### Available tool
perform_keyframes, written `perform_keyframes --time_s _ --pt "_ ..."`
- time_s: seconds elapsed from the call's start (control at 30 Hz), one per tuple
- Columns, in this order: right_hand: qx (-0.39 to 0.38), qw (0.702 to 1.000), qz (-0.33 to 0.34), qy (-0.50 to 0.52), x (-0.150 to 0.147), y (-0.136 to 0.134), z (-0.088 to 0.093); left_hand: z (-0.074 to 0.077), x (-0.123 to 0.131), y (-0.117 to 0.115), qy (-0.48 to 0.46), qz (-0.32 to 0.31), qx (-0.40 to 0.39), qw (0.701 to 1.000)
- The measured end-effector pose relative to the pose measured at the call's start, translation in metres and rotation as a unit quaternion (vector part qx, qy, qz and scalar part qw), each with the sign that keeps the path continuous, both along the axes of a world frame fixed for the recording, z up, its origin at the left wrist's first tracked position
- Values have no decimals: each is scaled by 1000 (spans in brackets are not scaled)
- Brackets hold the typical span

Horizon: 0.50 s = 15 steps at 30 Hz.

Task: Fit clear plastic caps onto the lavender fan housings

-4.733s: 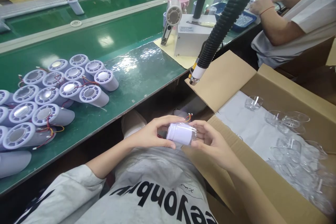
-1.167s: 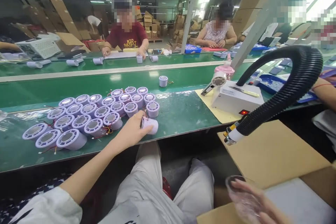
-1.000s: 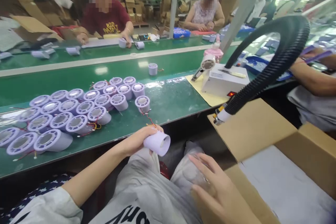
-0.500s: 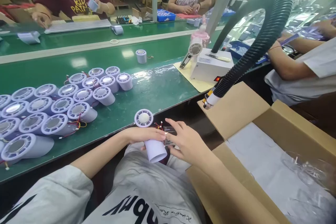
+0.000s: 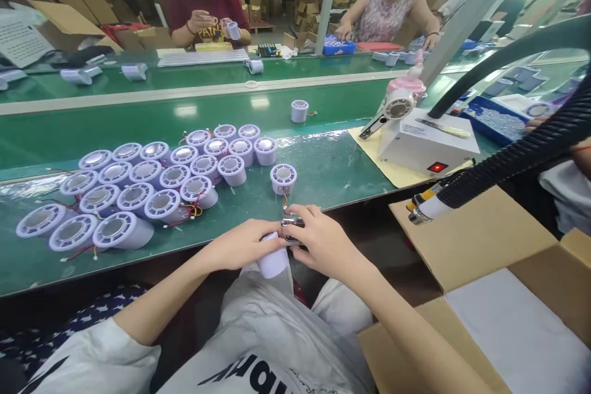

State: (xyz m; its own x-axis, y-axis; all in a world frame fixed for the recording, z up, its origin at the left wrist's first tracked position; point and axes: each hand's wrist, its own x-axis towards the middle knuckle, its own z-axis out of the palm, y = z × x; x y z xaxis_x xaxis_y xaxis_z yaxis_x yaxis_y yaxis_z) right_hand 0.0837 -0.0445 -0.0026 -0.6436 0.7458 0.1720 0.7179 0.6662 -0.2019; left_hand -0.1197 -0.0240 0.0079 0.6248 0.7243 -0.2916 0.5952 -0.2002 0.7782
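My left hand (image 5: 247, 243) is closed around a lavender plastic tube (image 5: 273, 263), held low in front of the table edge, with its lower end pointing toward my lap. Close against it, my right hand (image 5: 325, 237) grips a shiny silver cylindrical piece (image 5: 292, 220) between thumb and fingers. Where the two parts meet is mostly covered by my fingers. Just beyond my hands, a lavender round fan unit (image 5: 283, 178) stands on the green table, its thin coloured wires hanging toward the silver piece.
Several lavender fan units (image 5: 133, 196) stand in rows at the left. A white box with a lit red switch (image 5: 427, 144) sits on the right, beside a black flexible hose (image 5: 512, 163). An open cardboard box (image 5: 475, 234) is at my right. Co-workers sit across the table.
My view has swung left, so the table things appear further right. Both hands still hold their parts, now closer together. Across the table, the co-worker in maroon has raised both hands.
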Motion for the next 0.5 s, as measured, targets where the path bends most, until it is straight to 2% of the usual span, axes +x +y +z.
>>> perform_keyframes --time_s 0.1,0.27,0.4,0.5 --pt "8 1000 -5 13 -12 2 -2 0 -9 -13 15 40 72 996" --pt "-19 998 -31 59 -15 22 -1 -2 -30 -12 -12 146 65 987" --pt "-40 995 -25 83 -15 39 -1 8 -52 -12 2 238 93 967" --pt "-56 989 -89 104 -16 52 -5 19 -65 -23 28 272 120 954"
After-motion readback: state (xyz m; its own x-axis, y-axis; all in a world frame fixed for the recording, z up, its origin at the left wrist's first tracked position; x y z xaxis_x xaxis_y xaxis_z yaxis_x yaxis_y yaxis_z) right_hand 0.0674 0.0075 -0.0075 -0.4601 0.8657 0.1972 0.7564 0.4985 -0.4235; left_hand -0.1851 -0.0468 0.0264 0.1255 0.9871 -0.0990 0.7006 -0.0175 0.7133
